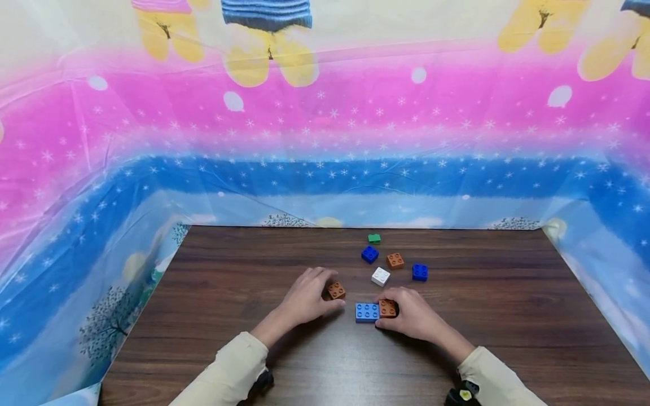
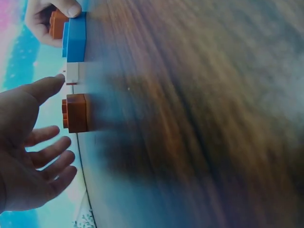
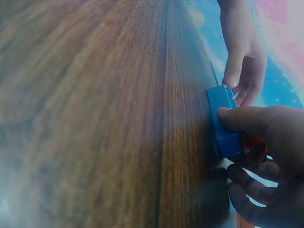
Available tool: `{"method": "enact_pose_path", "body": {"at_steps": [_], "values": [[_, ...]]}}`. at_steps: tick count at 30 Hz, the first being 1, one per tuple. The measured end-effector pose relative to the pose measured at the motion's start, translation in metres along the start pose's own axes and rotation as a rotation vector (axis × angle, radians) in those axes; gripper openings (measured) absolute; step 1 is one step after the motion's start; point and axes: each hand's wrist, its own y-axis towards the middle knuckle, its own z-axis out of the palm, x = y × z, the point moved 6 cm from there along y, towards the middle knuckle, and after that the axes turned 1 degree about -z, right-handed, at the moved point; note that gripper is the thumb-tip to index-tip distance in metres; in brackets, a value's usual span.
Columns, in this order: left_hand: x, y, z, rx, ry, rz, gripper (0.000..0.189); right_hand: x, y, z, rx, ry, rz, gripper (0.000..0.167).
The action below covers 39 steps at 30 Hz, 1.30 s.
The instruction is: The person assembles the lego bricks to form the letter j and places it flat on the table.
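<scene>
My right hand (image 1: 413, 313) grips a light blue toy building brick (image 1: 367, 312) and the orange brick (image 1: 387, 308) at its right end. In the left wrist view, that orange brick (image 2: 59, 24) appears to sit higher, on top of the blue one. The right wrist view has the thumb against the side of the blue brick (image 3: 222, 121). A second orange brick (image 1: 337, 290) lies on the table between the thumb and fingers of my left hand (image 1: 307, 299). Those fingers (image 2: 52, 154) are spread and apart from the brick.
Beyond the hands lie a white brick (image 1: 380, 276), two dark blue bricks (image 1: 369, 254) (image 1: 420, 272), another orange brick (image 1: 395, 260) and a small green brick (image 1: 374, 239). A printed cloth (image 1: 325, 175) surrounds the back and sides of the wooden table (image 1: 228, 254).
</scene>
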Motion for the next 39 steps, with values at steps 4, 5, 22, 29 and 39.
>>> {"method": "enact_pose_path", "body": {"at_steps": [4,5,22,29,39], "values": [[0.0011,0.0021,0.0034,0.009,0.01,-0.033,0.068,-0.0005,-0.0001,0.0003,-0.002,-0.002,0.004,0.038],[0.0011,0.0026,0.0041,0.008,0.014,-0.038,0.067,-0.0005,-0.0001,0.0003,-0.002,-0.004,0.004,0.038],[0.0006,0.005,0.0087,-0.03,0.075,-0.053,0.05,0.0012,-0.0005,-0.0014,0.01,0.007,0.017,0.038],[-0.0003,0.0047,0.0077,-0.065,0.082,-0.02,0.041,0.0009,-0.0005,-0.0013,0.007,0.01,0.02,0.038],[-0.001,0.0034,0.0029,-0.067,0.024,-0.046,0.04,0.0023,-0.0012,-0.0005,0.004,0.014,0.007,0.038]]}}
